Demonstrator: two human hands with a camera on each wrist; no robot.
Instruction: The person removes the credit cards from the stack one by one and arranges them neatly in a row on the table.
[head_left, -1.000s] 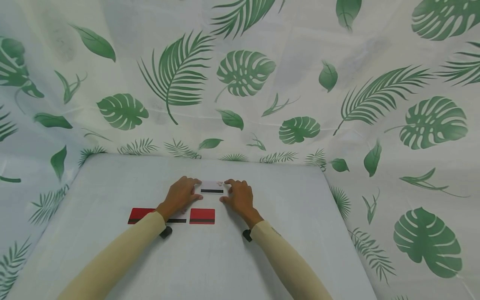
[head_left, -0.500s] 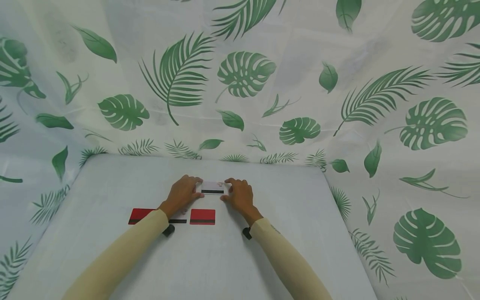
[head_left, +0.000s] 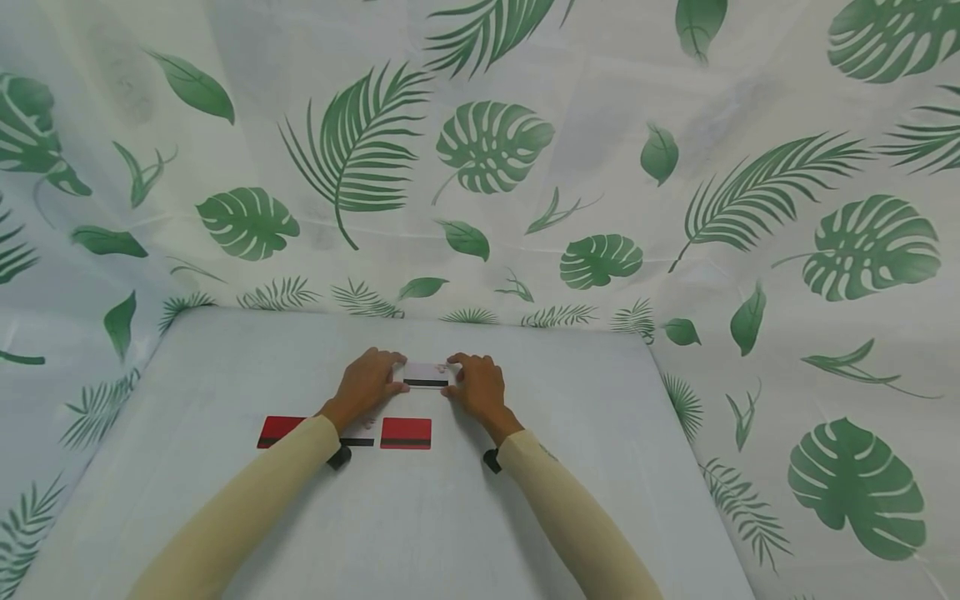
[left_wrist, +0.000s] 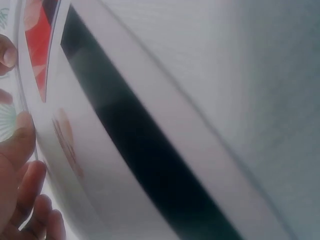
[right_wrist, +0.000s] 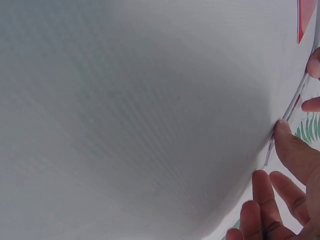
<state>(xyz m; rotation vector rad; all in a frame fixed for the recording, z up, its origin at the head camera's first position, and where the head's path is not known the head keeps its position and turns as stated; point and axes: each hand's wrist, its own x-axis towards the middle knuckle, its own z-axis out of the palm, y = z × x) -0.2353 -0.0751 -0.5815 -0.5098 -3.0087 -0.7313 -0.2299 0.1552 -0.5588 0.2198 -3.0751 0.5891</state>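
A white card with a black magnetic stripe (head_left: 426, 375) lies on the white table between my hands. My left hand (head_left: 365, 385) holds its left end, index finger at the upper corner and thumb at the lower. At the right end my right hand (head_left: 480, 387) holds it the same way, by thumb and index finger. Nearer to me is a row of cards: a red card (head_left: 406, 433) on the right, a white striped card (head_left: 362, 435) partly hidden by the left wrist, and another red card (head_left: 281, 431) on the left. The left wrist view shows that white card (left_wrist: 100, 165) close up.
The white table (head_left: 585, 400) reaches back to a hanging white sheet printed with green leaves (head_left: 495, 146), which also rises along both sides. A dark wrist-worn device (head_left: 341, 457) sits under the left sleeve (head_left: 240, 508), and a similar device (head_left: 492, 461) at the right wrist.
Both thumbs have moved slightly up to the card's lower corners. The left hand and sleeve have shifted a little to the right. The row of cards stays where it was.
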